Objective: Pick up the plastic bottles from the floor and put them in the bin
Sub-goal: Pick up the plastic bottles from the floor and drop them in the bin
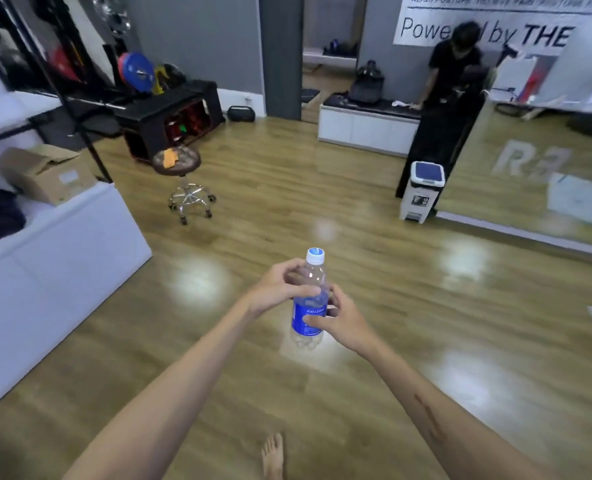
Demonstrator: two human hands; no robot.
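Both hands hold one upright bottle (309, 299) above the wooden floor (391, 306), near the middle of the view.

The bottle's clear shoulder is partly hidden behind the left hand (280, 289), whose fingers curl round it at nine o'clock; the right hand (339, 317) grips the blue label at three o'clock, thumb pressed across the front, its other fingers out of sight behind the bottle. The label's print is too small to read. The bottle is clear plastic with a white cap topped in blue, and its base looks empty. The bin (422, 190), white with a blue lid panel, stands well apart at one o'clock beside a mirror (529, 150). A bare foot (273, 455) is cut off at six o'clock.
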